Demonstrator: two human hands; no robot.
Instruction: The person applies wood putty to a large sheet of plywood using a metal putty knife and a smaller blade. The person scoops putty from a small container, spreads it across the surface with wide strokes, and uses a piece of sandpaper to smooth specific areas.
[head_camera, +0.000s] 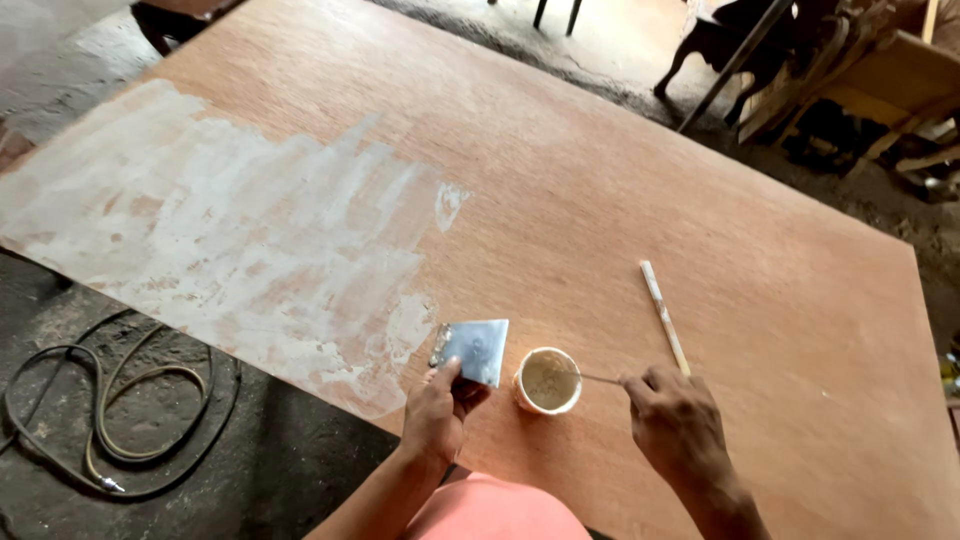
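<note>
Plywood, reddish-brown and laid flat, fills most of what I can see — a big sheet (620, 210) with a wide patch of whitish filler (230, 240) smeared across its left end, streaky and thinning toward the middle. The person stands at the near edge. Their left hand (438, 408) has its fingers pinched on the lower edge of a flat metal scraper blade (474, 350), thumb on top, the blade tilted up off the wood just beside the edge of the white patch. Just to its right sits a small round cup (547, 380) of pale paste, resting on the sheet close to the near edge. The right hand (678, 420) is closed around a thin metal tool (598, 378) whose tip reaches into the cup's mouth; I cannot tell how much paste is on it.

A pale stick (664, 315) lies loose on the wood beyond that hand, and a coiled hose (110, 420) sprawls on the dark floor to the left.

What worries me is that cup: it is light, unheld, and near the edge, so a sideways drag of the thin tool could tip it or push it toward the floor. Paste dripping off the tool would leave blobs on bare wood. And the hose by the person's feet looks like an easy thing to trip over — I would mind it.
</note>
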